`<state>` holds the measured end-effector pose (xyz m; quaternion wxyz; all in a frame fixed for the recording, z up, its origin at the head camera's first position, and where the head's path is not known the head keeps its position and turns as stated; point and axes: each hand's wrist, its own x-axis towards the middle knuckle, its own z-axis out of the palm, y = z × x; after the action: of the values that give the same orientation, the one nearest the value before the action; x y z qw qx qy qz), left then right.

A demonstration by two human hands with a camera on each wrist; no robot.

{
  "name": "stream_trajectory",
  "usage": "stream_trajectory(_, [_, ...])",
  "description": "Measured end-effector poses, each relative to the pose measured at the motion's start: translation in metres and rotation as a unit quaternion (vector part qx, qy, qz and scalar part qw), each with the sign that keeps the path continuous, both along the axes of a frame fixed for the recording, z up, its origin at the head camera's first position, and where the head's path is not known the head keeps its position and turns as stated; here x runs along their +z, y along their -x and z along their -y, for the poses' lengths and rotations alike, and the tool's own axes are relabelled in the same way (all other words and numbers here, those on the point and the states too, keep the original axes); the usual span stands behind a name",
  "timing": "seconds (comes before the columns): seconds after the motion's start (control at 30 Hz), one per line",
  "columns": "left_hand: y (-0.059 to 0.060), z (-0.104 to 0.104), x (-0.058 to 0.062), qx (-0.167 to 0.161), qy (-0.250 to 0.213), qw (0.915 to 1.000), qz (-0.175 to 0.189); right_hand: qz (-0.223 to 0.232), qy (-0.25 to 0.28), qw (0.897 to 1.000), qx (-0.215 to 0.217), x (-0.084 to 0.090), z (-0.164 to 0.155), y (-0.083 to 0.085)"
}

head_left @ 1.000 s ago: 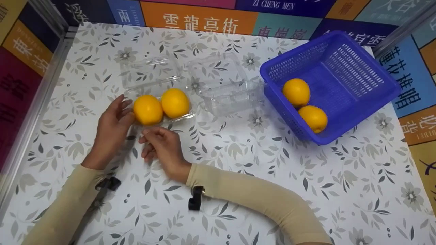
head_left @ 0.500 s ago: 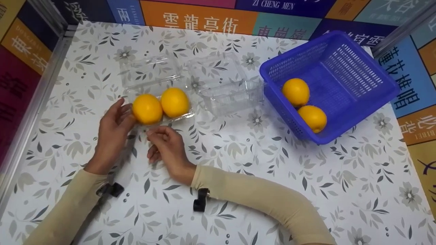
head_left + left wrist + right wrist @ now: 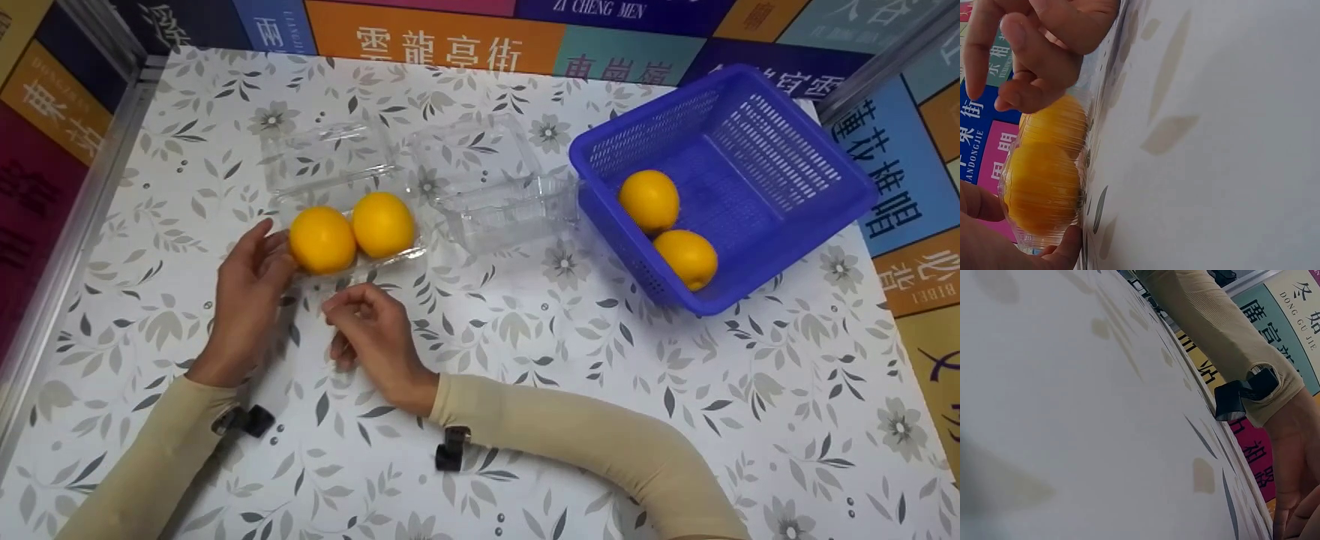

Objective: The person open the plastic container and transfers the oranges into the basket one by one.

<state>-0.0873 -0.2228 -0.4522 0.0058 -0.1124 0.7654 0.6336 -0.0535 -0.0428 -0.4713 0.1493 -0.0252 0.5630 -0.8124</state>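
We see left hand (image 3: 247,289) cupping left end of clear box (image 3: 349,225), fingers relaxed against it. Right hand (image 3: 371,334) loosely curled at front rim, empty. Two oranges (image 3: 322,240) inside, lid (image 3: 326,154) open behind. We'd steady box, keep fruit from rolling.

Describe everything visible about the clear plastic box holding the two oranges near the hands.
The clear plastic box is a thin, glossy, see-through clamshell lying flat on the flower-print table. Its hinged lid is folded back open behind it. Two oranges sit side by side inside, touching. The left hand rests against its left end beside the nearer orange; the right hand has curled fingers at its front edge, contact unclear. A second, empty clear box stands close on its right.
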Motion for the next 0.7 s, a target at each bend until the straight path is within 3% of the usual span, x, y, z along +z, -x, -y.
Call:
stream_trajectory(0.23, [-0.001, -0.001, 0.0, 0.001, -0.003, 1.0, 0.0, -0.045, -0.003, 0.999, 0.013, 0.009, -0.008, 0.0])
stream_trajectory(0.43, [0.0, -0.001, -0.001, 0.001, -0.007, 1.0, -0.003, -0.128, -0.035, 0.991, 0.032, 0.017, -0.014, 0.005])
stream_trajectory(0.57, [0.0, -0.001, -0.001, 0.003, -0.007, 1.0, -0.004, -0.202, -0.075, 0.976, 0.038, 0.022, -0.017, 0.01])
stream_trajectory(0.7, [0.0, -0.001, -0.001, 0.005, -0.009, 0.9999, -0.006, -0.292, -0.137, 0.946, 0.039, 0.024, -0.02, 0.015])
